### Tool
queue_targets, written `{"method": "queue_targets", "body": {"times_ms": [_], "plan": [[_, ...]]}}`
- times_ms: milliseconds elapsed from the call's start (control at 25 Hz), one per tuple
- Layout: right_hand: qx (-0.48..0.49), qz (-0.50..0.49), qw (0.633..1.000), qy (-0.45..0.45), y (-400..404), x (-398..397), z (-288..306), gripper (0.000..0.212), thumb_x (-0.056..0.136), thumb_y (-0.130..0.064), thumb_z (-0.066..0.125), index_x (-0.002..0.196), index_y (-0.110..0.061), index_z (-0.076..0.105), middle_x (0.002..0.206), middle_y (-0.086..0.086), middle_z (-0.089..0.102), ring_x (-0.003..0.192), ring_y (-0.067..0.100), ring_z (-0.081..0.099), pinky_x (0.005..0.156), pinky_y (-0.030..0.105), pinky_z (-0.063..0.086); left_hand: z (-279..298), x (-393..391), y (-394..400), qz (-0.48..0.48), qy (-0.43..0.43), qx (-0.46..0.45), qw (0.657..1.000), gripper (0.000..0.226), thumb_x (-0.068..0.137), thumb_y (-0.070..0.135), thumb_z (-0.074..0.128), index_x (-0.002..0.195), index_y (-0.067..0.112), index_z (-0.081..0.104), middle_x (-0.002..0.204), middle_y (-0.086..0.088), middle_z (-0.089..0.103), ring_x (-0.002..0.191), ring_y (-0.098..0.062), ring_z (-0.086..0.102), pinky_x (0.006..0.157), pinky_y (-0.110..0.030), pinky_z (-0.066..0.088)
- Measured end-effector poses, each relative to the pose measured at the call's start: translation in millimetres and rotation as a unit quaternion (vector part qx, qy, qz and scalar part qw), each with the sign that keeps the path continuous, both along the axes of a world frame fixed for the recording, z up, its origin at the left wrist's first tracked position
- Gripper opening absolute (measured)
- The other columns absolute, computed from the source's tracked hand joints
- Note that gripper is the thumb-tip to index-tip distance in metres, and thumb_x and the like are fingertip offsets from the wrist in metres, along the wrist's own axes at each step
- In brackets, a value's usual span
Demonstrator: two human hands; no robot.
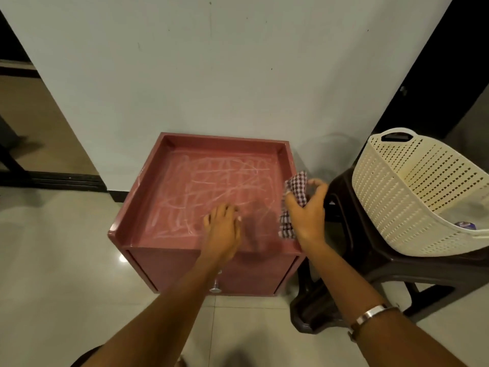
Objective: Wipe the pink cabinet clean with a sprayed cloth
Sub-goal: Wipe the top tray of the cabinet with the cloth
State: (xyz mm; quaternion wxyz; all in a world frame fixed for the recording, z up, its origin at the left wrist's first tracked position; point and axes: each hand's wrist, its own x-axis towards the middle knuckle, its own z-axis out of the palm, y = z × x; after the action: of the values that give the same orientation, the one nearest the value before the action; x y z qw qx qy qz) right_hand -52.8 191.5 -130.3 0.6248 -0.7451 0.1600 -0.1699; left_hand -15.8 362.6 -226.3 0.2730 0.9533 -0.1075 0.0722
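Note:
The pink cabinet (169, 207) stands on the floor against the white wall, its rimmed top covered with white chalk scribbles. My right hand (308, 210) is at the cabinet's right edge, shut on a dark red and white checked cloth (297, 188) that hangs down past the palm. My left hand (223, 229) hovers over the front right part of the top, fingers loosely curled, holding nothing. A spray bottle is not clearly visible.
A dark brown plastic stool (352, 263) stands right of the cabinet and carries a tilted cream perforated basket (397, 186) with a purple-capped item (466, 225) inside. A metal knob (215, 289) sticks out of the cabinet front. Glossy tiled floor (58, 260) lies to the left.

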Motion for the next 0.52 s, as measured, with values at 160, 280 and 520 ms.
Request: {"method": "queue_targets", "body": {"times_ms": [160,280,520], "plan": [[-0.272,-0.075,0.959,0.012,-30,19,6,0.043,0.085,-0.026,0.059,0.119,-0.031,0.033,0.104,0.006,0.059,0.076,0.024,0.065,0.054,0.037,0.057,-19,11,5,0.032,-0.049,0.059,0.997,0.033,0.096,0.025,0.038,0.122,0.014,0.055,0.128,-0.006,0.054,0.118,-0.024,0.049,0.101,-0.038,0.025],[-0.448,-0.043,0.886,0.11,-42,22,-17,0.043,0.086,-0.03,0.06,0.119,-0.029,0.032,0.107,0.013,0.056,0.089,0.029,0.059,0.07,0.046,0.055,-23,22,9,0.042,-0.067,0.074,0.994,0.041,0.092,0.028,0.035,0.121,0.01,0.057,0.126,-0.008,0.057,0.116,-0.026,0.052,0.1,-0.037,0.023],[-0.451,0.037,0.867,0.209,-35,23,-41,0.039,0.09,-0.053,0.042,0.125,-0.038,0.048,0.122,0.011,0.043,0.112,0.032,0.047,0.09,0.047,0.049,-25,25,22,0.036,-0.095,0.079,0.992,0.039,0.093,0.031,0.039,0.121,0.01,0.057,0.124,-0.008,0.06,0.114,-0.024,0.053,0.102,-0.037,0.024]]}}
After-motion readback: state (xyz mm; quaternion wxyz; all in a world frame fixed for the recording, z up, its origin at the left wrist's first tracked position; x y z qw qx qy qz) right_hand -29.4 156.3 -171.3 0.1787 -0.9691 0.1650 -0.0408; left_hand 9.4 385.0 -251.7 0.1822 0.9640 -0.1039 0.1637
